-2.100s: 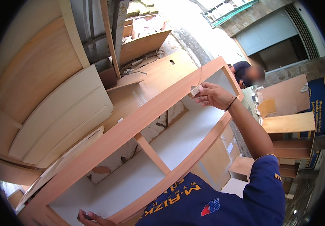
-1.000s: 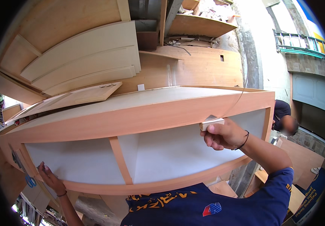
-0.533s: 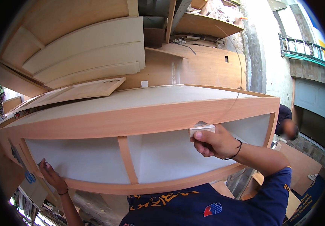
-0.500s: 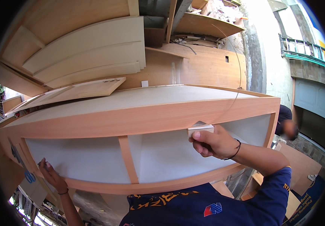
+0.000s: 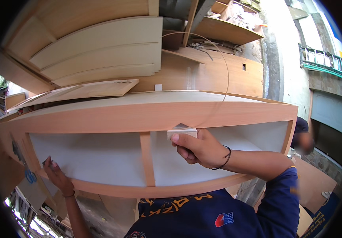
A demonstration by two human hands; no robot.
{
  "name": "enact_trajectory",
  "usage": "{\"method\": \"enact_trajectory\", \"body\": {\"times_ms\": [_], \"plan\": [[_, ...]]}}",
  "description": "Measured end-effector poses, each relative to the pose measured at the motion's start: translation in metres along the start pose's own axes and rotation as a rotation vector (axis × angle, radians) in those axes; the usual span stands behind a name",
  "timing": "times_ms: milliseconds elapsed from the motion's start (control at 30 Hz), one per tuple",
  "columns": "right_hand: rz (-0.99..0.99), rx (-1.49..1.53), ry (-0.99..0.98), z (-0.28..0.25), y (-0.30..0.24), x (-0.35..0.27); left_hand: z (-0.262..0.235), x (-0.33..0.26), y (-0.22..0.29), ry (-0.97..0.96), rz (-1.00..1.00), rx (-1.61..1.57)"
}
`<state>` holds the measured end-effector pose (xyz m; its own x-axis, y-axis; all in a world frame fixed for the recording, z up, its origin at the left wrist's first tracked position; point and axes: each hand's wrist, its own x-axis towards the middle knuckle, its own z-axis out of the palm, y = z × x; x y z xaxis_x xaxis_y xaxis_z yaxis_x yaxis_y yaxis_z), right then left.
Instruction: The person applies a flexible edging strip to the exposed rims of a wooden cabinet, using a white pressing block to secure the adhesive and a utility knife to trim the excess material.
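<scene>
A long cabinet frame with pinkish wood-grain edging (image 5: 99,119) and white inner panels lies in front of me, split by a divider (image 5: 147,158). My right hand (image 5: 202,148) grips a small pale block (image 5: 182,132) with a grey triangular blade (image 5: 181,126) at its top. The block sits against the lower edge of the far rail, just right of the divider. A thin strip (image 5: 227,67) arcs up from near the blade. At the left compartment my left hand (image 5: 58,176) is raised, its fingers pinched around a small dark piece, too small to name.
Blue-handled scissors (image 5: 30,176) lie at the frame's left end. Pale boards (image 5: 99,47) are stacked behind, with a loose panel (image 5: 83,93) nearer. Another person (image 5: 302,137) is beyond the right end. A ladder (image 5: 323,57) hangs on the far right wall.
My right hand has slid left along the far rail with the bladed block, toward the divider. The thin strip's loop has grown longer and swung left. The left hand has stayed nearly in place.
</scene>
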<state>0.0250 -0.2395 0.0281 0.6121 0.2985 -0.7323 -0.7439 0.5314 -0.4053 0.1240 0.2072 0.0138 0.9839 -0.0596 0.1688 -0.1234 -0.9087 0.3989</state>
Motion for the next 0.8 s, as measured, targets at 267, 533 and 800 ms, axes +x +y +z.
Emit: {"method": "enact_trajectory", "body": {"times_ms": [267,533,800], "plan": [[-0.024,-0.017,0.058,0.026,0.005,0.014,0.004,0.001,0.009,0.032,0.071,-0.035],[-0.087,-0.153,0.073,0.04,0.004,0.027,0.007,0.005,0.004,0.058,0.111,-0.059],[-0.934,-1.368,0.295,0.005,0.015,-0.023,0.005,0.003,0.013,0.189,0.189,-0.078]]}}
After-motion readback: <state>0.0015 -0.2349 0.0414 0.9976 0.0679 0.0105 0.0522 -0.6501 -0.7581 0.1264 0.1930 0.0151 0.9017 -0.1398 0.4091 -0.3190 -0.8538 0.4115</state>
